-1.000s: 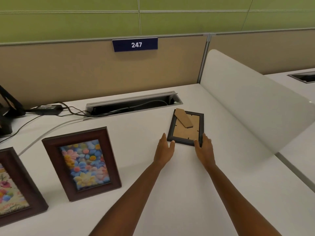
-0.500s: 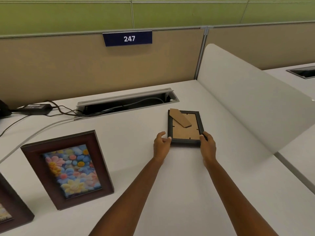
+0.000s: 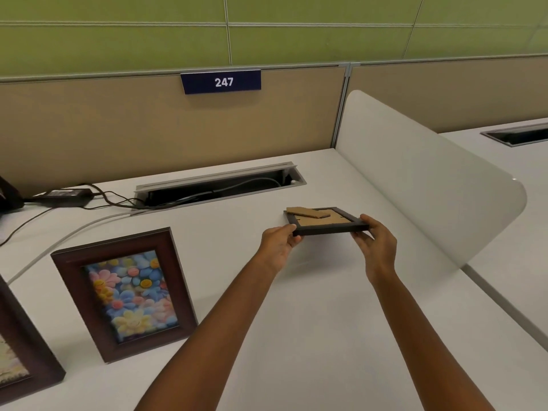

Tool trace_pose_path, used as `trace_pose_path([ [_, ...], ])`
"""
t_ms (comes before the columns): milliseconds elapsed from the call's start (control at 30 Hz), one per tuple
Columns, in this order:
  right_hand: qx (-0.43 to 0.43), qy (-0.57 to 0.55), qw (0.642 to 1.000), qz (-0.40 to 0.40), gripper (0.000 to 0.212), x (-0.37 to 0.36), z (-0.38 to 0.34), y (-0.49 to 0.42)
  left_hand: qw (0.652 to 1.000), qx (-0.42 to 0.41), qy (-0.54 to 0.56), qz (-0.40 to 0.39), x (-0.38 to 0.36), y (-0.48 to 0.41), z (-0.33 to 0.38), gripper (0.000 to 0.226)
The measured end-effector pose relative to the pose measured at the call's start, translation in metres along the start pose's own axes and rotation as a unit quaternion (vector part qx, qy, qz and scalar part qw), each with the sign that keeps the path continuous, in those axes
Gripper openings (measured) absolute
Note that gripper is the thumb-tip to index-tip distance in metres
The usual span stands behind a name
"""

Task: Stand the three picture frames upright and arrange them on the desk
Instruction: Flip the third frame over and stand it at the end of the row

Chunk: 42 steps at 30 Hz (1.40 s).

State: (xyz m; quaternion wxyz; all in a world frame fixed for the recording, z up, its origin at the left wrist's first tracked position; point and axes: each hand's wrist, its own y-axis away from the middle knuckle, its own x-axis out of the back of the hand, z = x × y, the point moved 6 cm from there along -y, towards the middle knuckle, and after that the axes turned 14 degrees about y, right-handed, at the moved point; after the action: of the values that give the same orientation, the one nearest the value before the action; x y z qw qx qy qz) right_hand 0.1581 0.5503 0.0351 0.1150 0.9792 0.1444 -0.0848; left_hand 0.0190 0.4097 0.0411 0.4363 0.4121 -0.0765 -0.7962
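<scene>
Lifted off the tabletop [image 3: 296,336] since earlier: small black frame [image 3: 329,228], face-down, light, rigid, glass-fronted; near edge pinched by left hand [image 3: 278,243] and right hand [image 3: 378,247].

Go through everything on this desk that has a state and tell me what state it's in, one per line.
Small black frame: lifted off the desk, back side up, held near-flat.
Cardboard stand: folded against the frame's back.
Left hand: grip on the frame's left corner.
Right hand: grip on the frame's right edge.
Flower picture frame: standing upright.
Frame at left edge: upright, partly out of view.
Cable tray lid: open.
</scene>
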Motion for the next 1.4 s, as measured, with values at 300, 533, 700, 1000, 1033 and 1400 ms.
trace_pose_path([
  [300,0.173,0.217,0.957,-0.088,0.039,-0.008,-0.017,0.022,0.996,0.049,0.073,-0.010,0.002,0.049,0.018,0.014],
  [533,0.262,0.319,0.902,-0.124,0.027,-0.015,-0.017,0.040,0.995,0.055,0.069,-0.049,0.013,0.084,0.035,0.015],
  [700,0.293,0.333,0.892,-0.089,0.019,-0.015,-0.012,0.055,0.996,0.023,0.077,-0.046,0.020,0.093,0.049,0.011],
  [1000,0.231,0.232,0.925,-0.192,0.017,-0.033,0.005,0.079,0.965,-0.139,-0.219,0.020,0.053,0.092,0.053,0.064],
  [1033,0.219,0.218,0.928,-0.206,0.018,-0.035,0.006,0.082,0.956,-0.151,-0.249,0.030,0.059,0.091,0.050,0.066],
  [1400,0.130,0.200,0.935,-0.261,0.018,-0.052,0.030,0.096,0.958,-0.097,-0.270,0.026,0.096,0.085,0.025,0.071],
])
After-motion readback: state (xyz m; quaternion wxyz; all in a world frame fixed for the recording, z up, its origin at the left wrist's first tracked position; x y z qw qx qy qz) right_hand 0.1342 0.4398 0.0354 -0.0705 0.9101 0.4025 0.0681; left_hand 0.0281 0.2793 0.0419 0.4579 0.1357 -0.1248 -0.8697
